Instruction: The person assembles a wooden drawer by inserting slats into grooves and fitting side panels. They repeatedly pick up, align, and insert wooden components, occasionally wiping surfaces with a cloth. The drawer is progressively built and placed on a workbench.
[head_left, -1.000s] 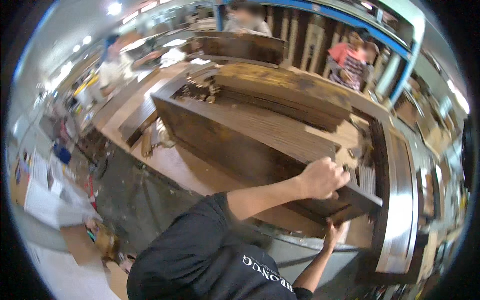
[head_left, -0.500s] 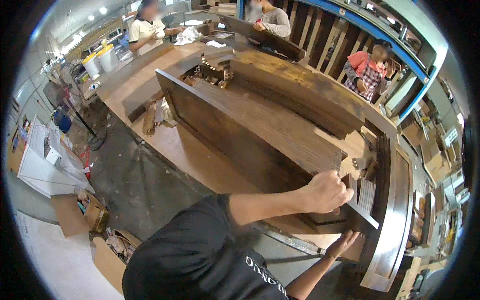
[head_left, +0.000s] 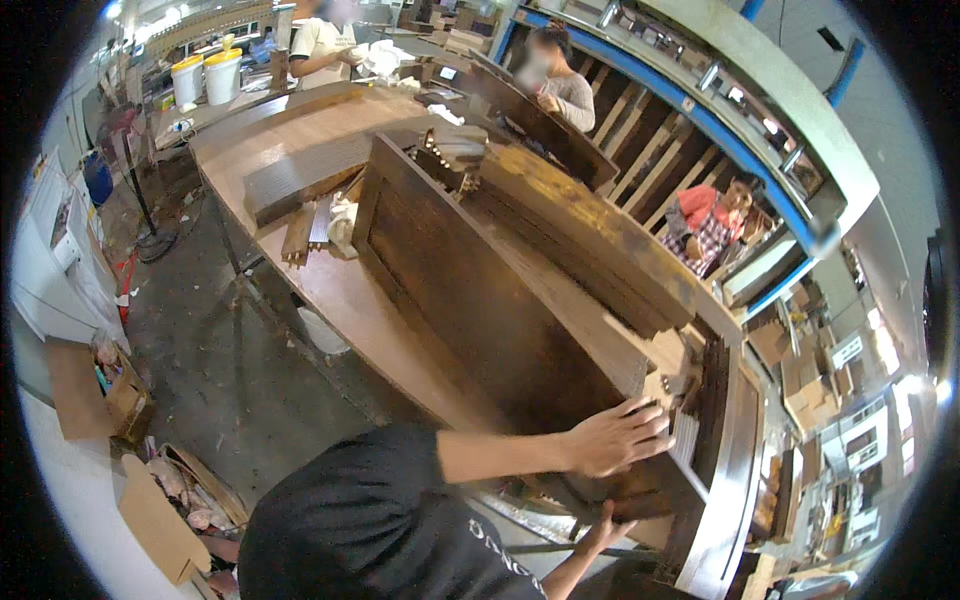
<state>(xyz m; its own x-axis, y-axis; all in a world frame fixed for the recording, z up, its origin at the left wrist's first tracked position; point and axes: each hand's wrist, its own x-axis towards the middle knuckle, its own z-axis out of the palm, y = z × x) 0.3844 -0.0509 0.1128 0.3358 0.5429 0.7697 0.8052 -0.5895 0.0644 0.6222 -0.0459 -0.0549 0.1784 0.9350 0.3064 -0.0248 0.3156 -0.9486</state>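
Observation:
A long dark brown framed wooden panel (head_left: pixel 480 310) stands tilted on its long edge, beside a stack of similar brown boards (head_left: pixel 590 335). My left hand (head_left: pixel 618 440) lies over the panel's upper edge near its close end, fingers stretched and apart. Lower down, my right hand (head_left: pixel 600 530) holds the bottom edge of that same end, its thumb up against the wood. Part of the right hand's fingers is hidden by the panel. To the right of both hands lies another long framed brown panel (head_left: pixel 722 480).
The light wooden table (head_left: pixel 225 165) carries more stacked brown boards (head_left: pixel 600 235) and a white cloth (head_left: pixel 342 222). Three people work across the table. White buckets (head_left: pixel 222 78) stand at the far left; an open cardboard box (head_left: pixel 165 520) sits on the floor at left.
My left hand has gone from a closed grip on the panel's edge to spread fingers on it. My right hand, open below before, is now at the panel's lower edge. The view has shifted.

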